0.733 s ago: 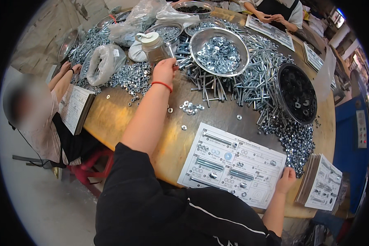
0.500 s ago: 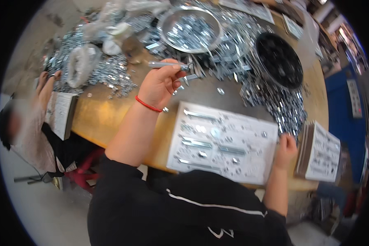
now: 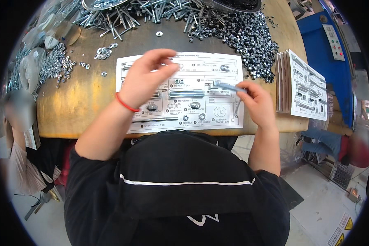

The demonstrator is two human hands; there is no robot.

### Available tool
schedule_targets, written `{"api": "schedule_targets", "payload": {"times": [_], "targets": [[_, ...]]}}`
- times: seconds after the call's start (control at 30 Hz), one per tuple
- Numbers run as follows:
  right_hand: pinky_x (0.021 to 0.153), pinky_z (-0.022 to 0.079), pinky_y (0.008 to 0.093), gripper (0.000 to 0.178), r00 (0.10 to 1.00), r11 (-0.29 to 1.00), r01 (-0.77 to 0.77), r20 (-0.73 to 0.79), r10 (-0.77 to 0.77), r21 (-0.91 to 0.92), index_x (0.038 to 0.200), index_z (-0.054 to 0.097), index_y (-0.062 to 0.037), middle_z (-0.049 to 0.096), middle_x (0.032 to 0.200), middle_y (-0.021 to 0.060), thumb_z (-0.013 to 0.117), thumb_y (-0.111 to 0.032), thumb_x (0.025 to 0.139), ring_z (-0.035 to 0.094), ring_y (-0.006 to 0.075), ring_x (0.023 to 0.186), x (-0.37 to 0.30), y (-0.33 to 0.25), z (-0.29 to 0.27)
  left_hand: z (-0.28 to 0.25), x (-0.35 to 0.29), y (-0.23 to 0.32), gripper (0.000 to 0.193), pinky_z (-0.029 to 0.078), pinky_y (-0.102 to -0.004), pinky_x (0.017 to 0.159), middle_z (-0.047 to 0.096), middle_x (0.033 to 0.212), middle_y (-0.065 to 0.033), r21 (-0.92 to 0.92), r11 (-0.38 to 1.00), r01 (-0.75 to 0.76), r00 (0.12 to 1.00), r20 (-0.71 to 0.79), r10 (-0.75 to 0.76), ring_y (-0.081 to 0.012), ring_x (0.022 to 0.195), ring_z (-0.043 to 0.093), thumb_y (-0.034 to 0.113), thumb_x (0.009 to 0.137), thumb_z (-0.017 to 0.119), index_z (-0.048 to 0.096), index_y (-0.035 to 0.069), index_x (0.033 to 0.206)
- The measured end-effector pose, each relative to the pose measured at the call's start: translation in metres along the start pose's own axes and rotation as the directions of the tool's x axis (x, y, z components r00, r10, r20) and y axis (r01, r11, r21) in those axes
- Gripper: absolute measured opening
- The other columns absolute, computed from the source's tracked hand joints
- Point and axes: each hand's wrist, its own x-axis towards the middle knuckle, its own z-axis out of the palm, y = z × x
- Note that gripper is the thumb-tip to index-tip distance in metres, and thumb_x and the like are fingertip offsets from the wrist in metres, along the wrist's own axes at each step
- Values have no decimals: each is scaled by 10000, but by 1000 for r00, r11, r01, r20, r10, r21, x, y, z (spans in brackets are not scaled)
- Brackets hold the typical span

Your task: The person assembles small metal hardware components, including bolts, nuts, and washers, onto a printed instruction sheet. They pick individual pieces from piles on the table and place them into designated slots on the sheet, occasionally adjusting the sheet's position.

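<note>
Over a white printed sheet [image 3: 227, 119], my left hand [image 3: 145, 78] hovers with a red band at its wrist. Its thumb and fingers are apart, and nothing shows between them. My right hand [image 3: 256, 100] pinches a slim grey metal piece [image 3: 229, 86], wrench-like, above the sheet's right side. A thin bent rod hangs just below those fingers; I cannot tell if it is held too. On the sheet lie long bolts [image 3: 186, 94], a single long bolt [image 3: 158, 120] near its front edge, and several nuts and washers [image 3: 195, 105]. My left hand hides part of the sheet.
Loose bolts [image 3: 123, 20] are heaped at the back. Many nuts [image 3: 250, 45] spread along the right, below a black bowl [image 3: 233, 5]. Washers [image 3: 103, 52] lie left of the sheet. A stack of printed boards [image 3: 307, 86] stands at the right; another person [image 3: 22, 164] sits left.
My view has shifted. My left hand has come down over the sheet and no longer holds the grey metal piece. A similar piece is now in my right hand, raised over the sheet.
</note>
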Motion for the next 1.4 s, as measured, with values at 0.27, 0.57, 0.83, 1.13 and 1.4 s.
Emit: {"api": "schedule_targets", "payload": {"times": [0.27, 0.57, 0.83, 1.13, 1.4], "targets": [[786, 503, 373, 183, 992, 907, 123, 66, -105, -404, 990, 696, -78, 592, 1022, 85, 709, -85, 808, 618, 289, 941, -12, 46, 13, -83, -37, -63, 280, 473, -222, 716, 590, 906, 7, 239, 964, 118, 935, -354, -27, -71, 797, 547, 123, 915, 684, 634, 0, 1161], [615, 458, 255, 267, 954, 884, 247, -58, -293, -397, 1026, 687, -42, 613, 1048, 78, 759, -46, 769, 557, 153, 706, 27, 1, -24, -149, -61, -122, 255, 457, -241, 628, 563, 786, 2, 511, 814, 278, 741, -653, 157, -86, 679, 529, 162, 901, 693, 659, 49, 1126], [909, 490, 421, 274, 719, 478, 410, -48, -693, -777, 1032, 695, -95, 645, 1068, 113, 747, -127, 765, 600, 323, 1030, 223, -90, -24, -150, -54, -129, 218, 482, -273, 634, 596, 775, -14, 559, 780, 280, 721, -659, 214, -120, 663, 553, 195, 884, 706, 693, 87, 1073], [799, 535, 430, 171, 880, 659, 237, -129, -457, -713, 949, 721, -101, 712, 904, 136, 696, -219, 828, 680, 312, 873, 318, -101, -13, -144, -55, -120, 157, 482, -286, 631, 617, 794, -36, 567, 773, 285, 700, -674, 236, -149, 663, 567, 176, 872, 702, 701, 87, 1001], [805, 530, 390, 233, 864, 615, 412, 75, -497, -673, 1036, 718, -92, 704, 970, 130, 723, -120, 805, 670, 312, 906, 315, -102, -5, -139, -54, -111, 158, 488, -300, 638, 640, 792, -43, 561, 749, 353, 691, -696, 195, -169, 680, 598, 195, 871, 692, 703, 89, 987]]}}
